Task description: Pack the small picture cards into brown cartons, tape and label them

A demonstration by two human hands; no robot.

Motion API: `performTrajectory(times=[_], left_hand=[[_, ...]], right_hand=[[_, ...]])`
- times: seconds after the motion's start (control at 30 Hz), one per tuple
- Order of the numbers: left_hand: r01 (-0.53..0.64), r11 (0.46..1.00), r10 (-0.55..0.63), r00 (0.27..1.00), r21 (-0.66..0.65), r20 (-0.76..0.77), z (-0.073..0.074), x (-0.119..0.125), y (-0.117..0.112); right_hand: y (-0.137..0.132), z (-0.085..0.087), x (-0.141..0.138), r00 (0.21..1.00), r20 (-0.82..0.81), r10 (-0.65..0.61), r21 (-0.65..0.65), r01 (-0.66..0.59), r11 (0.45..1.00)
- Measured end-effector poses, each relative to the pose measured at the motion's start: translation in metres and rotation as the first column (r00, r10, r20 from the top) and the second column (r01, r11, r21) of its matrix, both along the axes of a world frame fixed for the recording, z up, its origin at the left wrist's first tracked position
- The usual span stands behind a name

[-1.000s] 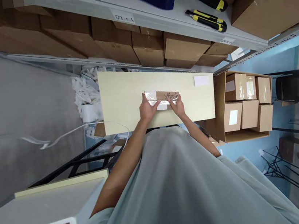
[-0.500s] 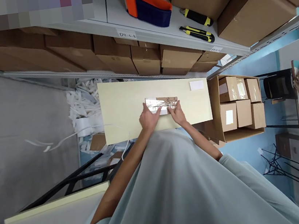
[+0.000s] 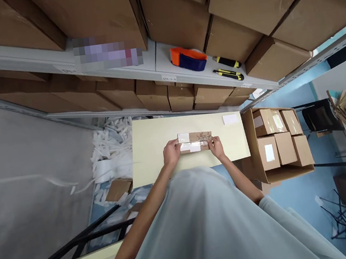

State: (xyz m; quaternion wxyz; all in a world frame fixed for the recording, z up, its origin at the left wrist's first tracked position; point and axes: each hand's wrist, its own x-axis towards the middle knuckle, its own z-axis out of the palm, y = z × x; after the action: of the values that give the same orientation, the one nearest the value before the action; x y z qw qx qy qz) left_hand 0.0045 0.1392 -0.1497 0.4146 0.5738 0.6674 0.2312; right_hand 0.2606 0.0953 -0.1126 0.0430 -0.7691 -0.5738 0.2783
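A small cardboard box [image 3: 195,136] is held over the pale yellow tabletop [image 3: 151,132]. Handwriting marks its brown top, white label pieces show on it, and glossy clear tape runs along its near side. My left hand [image 3: 172,153] pinches the box's left end, fingers closed. At the right end, my right hand [image 3: 216,146] grips it near the corner with thumb and fingers. Both forearms reach up from below. Whether the box rests on the table or is lifted slightly I cannot tell. A white slip of paper [image 3: 230,119] lies at the table's far right.
Above the table, a shelf [image 3: 165,69] bears an orange and blue tape dispenser [image 3: 189,58], two box cutters [image 3: 228,68] and cardboard boxes. An open carton [image 3: 253,148] with several small boxes stands right of the table. Paper scraps [image 3: 108,144] pile up at left.
The box now shows its handwritten top and taped near side more plainly, and my hands have moved outward to its ends. The camera view has shifted, showing more of the upper shelf.
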Motion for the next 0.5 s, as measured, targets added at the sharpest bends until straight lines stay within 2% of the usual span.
performTrajectory(times=[0.1, 0.17, 0.37, 0.5], left_hand=[[-0.062, 0.995, 0.055, 0.994, 0.074, 0.096, 0.0, -0.011, -0.006], [-0.09, 0.994, 0.082, 0.987, 0.054, 0.136, -0.006, -0.018, -0.014], [-0.107, 0.982, 0.123, 0.987, -0.153, 0.101, -0.034, -0.03, -0.032], [-0.149, 0.97, 0.164, 0.984, -0.192, 0.065, -0.039, -0.044, -0.029]], right_hand=[[-0.005, 0.001, -0.006, 0.999, -0.03, -0.031, 0.108, 0.034, 0.994], [-0.009, -0.003, -0.012, 0.999, -0.026, -0.041, 0.12, 0.044, 0.992], [-0.024, -0.026, -0.037, 0.995, -0.099, -0.015, -0.118, 0.003, 0.993], [-0.033, -0.034, -0.051, 0.987, -0.153, 0.039, -0.124, -0.058, 0.991]])
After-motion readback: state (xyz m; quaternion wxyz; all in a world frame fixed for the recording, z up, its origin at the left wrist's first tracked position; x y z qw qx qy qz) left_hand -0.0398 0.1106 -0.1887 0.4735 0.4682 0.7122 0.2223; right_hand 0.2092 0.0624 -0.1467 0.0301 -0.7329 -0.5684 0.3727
